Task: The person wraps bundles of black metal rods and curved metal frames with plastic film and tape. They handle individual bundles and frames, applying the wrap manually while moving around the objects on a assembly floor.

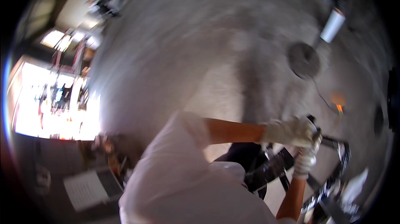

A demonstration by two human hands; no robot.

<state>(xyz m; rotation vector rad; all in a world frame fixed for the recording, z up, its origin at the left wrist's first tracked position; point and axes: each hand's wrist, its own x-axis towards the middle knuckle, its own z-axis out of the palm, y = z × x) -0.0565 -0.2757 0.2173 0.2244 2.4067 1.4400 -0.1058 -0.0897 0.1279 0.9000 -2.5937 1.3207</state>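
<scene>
My left hand (289, 132), in a pale knitted glove, reaches across from the left with its fingers closed. Just below it, my right hand (306, 157) comes up from the lower edge, gloved too and likewise closed. They meet around a small item with a black end (311, 119) poking out above; blur and the gloves hide what kind it is. Directly beside the hands are the bars of a black frame (343, 153). A wide black panel (273, 169) lies to the left of my right hand.
At the upper right, a white roll (333, 26) is near a dark round disc (304, 60) on the grey floor (187, 49). A thin cable runs toward an orange object (338, 101). White sheeting (354, 188) lies lower right; a paper sheet (87, 190) lower left.
</scene>
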